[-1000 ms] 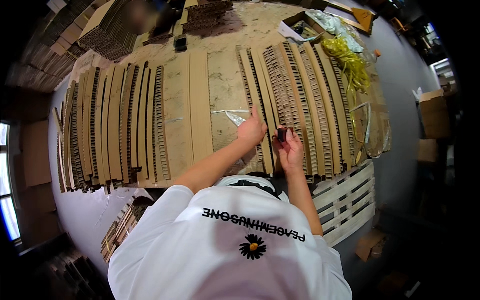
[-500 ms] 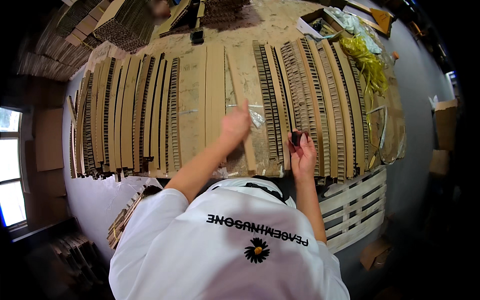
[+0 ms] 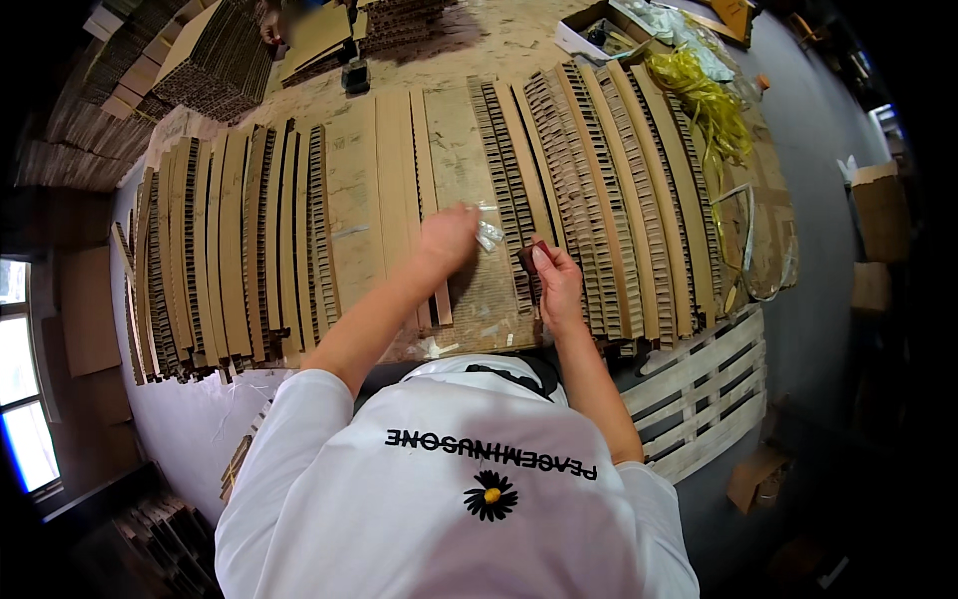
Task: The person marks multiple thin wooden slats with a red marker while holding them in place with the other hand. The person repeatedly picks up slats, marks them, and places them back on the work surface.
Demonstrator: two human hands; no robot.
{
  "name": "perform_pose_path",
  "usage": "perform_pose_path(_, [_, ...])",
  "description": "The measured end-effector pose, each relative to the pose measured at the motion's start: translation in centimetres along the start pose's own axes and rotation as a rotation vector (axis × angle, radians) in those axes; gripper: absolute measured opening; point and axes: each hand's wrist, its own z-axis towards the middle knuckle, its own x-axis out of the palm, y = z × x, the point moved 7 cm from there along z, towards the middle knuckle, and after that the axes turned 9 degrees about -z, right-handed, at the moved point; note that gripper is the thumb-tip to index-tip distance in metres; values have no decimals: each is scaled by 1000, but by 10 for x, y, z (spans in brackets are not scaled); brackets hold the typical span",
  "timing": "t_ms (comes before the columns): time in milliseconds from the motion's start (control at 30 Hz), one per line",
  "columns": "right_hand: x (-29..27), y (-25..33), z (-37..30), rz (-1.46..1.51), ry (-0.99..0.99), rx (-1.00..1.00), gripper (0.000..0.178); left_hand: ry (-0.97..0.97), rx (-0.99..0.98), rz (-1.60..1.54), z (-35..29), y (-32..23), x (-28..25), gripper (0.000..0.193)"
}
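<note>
**Clear tape strip drawn across the cardboard strips**

Clear crinkled strip of plastic tape (image 3: 487,232) lies just right of centre, stretched between the two hands over a flat brown cardboard sheet (image 3: 461,150) on the tabletop (image 3: 519,45). The left hand (image 3: 449,238) has its grip closed around the tape's free end, fingers curled over it, knuckles up. The right hand (image 3: 557,285), at about 4 o'clock from the tape, pinches a small dark reddish object (image 3: 532,258) between thumb and fingers; it looks like a tape roll or cutter, though it is too small to tell which.

The step in hand appears to be pulling out a length of tape above the flat sheet, between the rows of brown corrugated cardboard strips stood on edge (image 3: 235,250) at 9 o'clock and a second bank of ribbed cardboard strips (image 3: 619,190) at 3 o'clock. By my judgement the next move calls for keeping the tape taut and level while it is lowered, so that it lands flat without folding on itself, and for the right hand to hold the dark object steady against the pull.

Against the picture of half a second ago, the left hand has dropped from higher up the sheet, toward 12 o'clock, to a spot close beside the right hand, and the tape now shows bunched at its fingers. The right hand has barely shifted. A bundle of yellow plastic strapping (image 3: 704,100) lies at 1 o'clock, well apart.
</note>
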Motion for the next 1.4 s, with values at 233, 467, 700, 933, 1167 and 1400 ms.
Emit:
perform_pose_path(233, [-17,11,8,226,-48,26,16,-39,247,-162,0,-75,38,37])
perform_pose_path(467, [-25,10,11,198,-7,21,23,5,-88,-280,2,-83,41,45])
perform_pose_path(700, [-24,8,12,142,-2,64,19,-5,-236,-364,-8,-57,32,51])
perform_pose_path(933, [16,9,12,153,92,116,14,-464,-270,-789,-48,-13,-27,70])
perform_pose_path(1167, [55,-15,14,148,185,186,12,-561,-420,-569,-143,121,-50,78])
perform_pose_path(1400, [103,-65,27,26,243,291,18,-494,-357,-482,-152,172,-6,59])
